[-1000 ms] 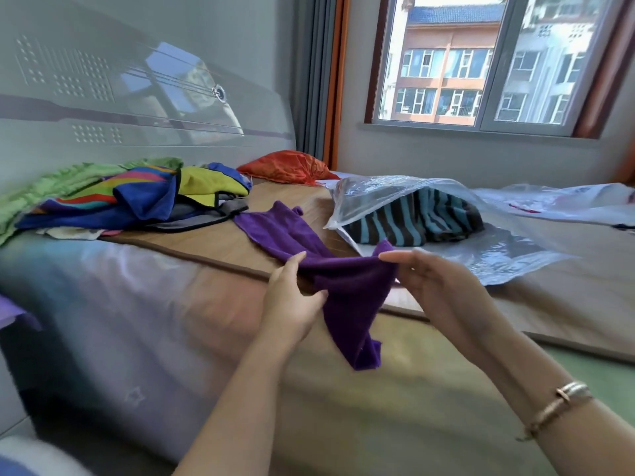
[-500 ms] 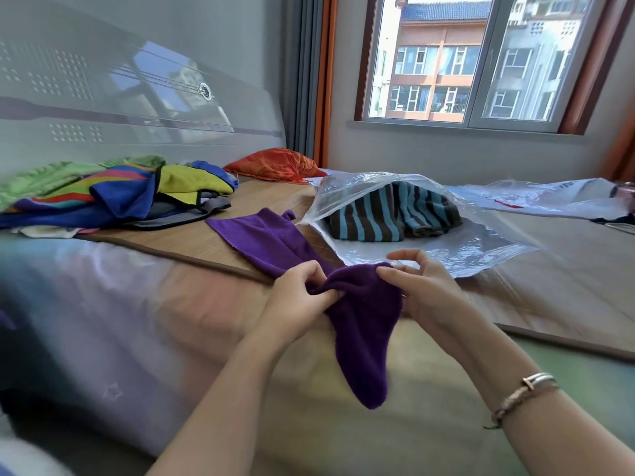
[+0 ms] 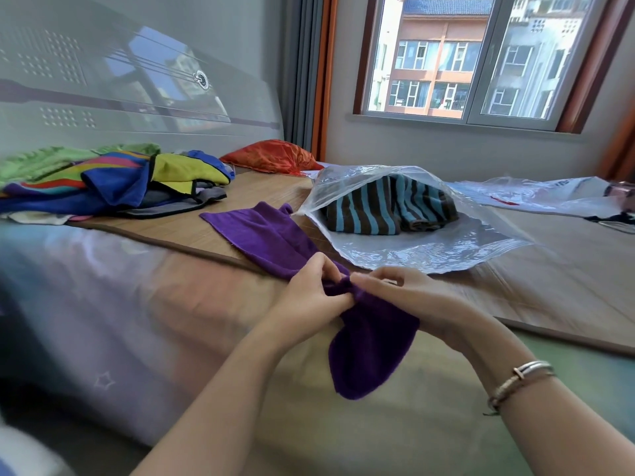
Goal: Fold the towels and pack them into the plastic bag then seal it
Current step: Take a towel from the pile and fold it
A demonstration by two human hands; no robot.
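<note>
1. Plastic bag (image 3: 405,249), clear, lies on the bed mat (image 3: 549,280) with its mouth gaping toward the left; 1 striped towel (image 3: 388,209), brown and light blue, sits folded inside it.
2. Purple towel (image 3: 261,235) lies just left of the bag's mouth, its far end flat on the mat, its near end hanging over the bed edge.
3. Left hand (image 3: 309,297) and right hand (image 3: 409,297) meet at the towel's middle, each pinching a bunch of the purple cloth between curled fingers and thumb; the 2 hands touch or nearly touch.
4. Right wrist wears a metal bracelet (image 3: 522,379).
5. Heap of coloured cloths (image 3: 113,180), green, blue, yellow and grey, rests at the mat's far left, well apart from the bag.
6. Orange pillow (image 3: 271,156) lies beyond, near the curtain (image 3: 305,67).
7. Second plastic bag (image 3: 543,197) with red print, too small to read, lies flat at the far right.
8. Glossy headboard (image 3: 103,91) runs along the left; a window (image 3: 481,56) shows apartment buildings outside.
</note>
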